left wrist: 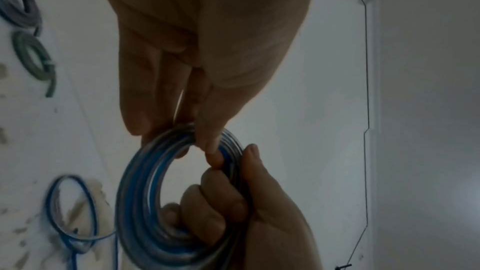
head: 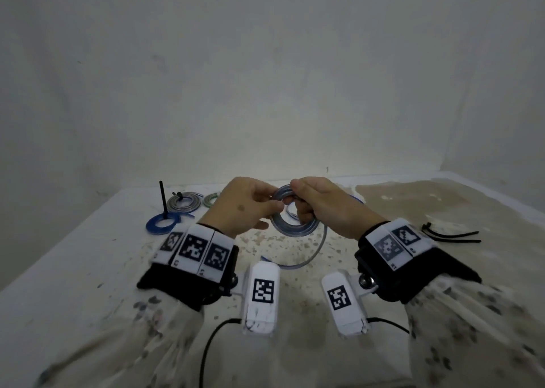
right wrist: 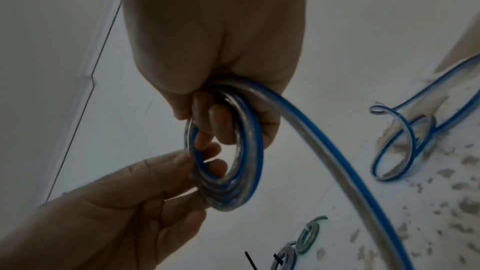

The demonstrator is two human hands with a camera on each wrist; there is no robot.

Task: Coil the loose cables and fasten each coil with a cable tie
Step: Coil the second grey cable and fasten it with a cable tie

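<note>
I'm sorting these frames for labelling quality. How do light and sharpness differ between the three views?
Head view: bright, slightly washed-out patch on the wall behind the hands; the coil and spare cable ties read clearly, with wide-angle bending at the edges. Left wrist view: the left hand is dark against a pale background and the table's cables smear. Right wrist view: dim, the right hand shadowed, the coil's blue stripe still distinct.

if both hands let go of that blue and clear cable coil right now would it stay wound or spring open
Probably spring open: the coil has no tie yet, and both the left hand and right hand grip it. Its loose tail holds a smooth arc, suggesting springy stiffness. The glossy jacket may slip.
</note>
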